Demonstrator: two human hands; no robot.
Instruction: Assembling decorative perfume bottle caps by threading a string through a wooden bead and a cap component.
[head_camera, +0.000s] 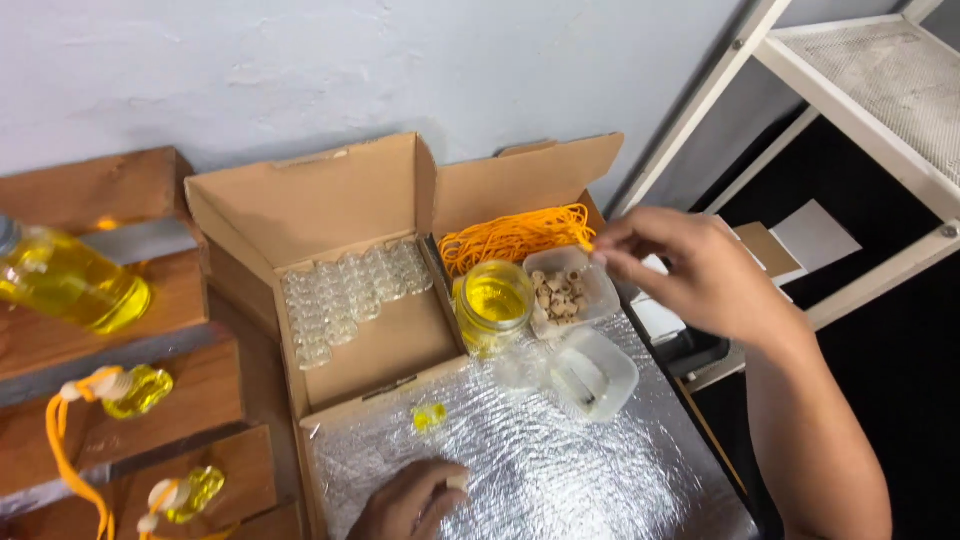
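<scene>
My right hand reaches over the back of the work area, its fingertips pinched on an orange cord from the heap of orange cords in a cardboard box. My left hand rests on the silver foil mat, fingers curled round a small pale piece. A tiny glass bottle of yellow liquid lies on the mat just above it. Next to the cords stand a jar of yellow liquid and a clear tub of small wooden caps.
An open cardboard box holds several empty small glass bottles. A clear plastic tub lies on the mat. Wooden steps at left carry a big yellow bottle and two finished corded bottles. A white metal rack stands at right.
</scene>
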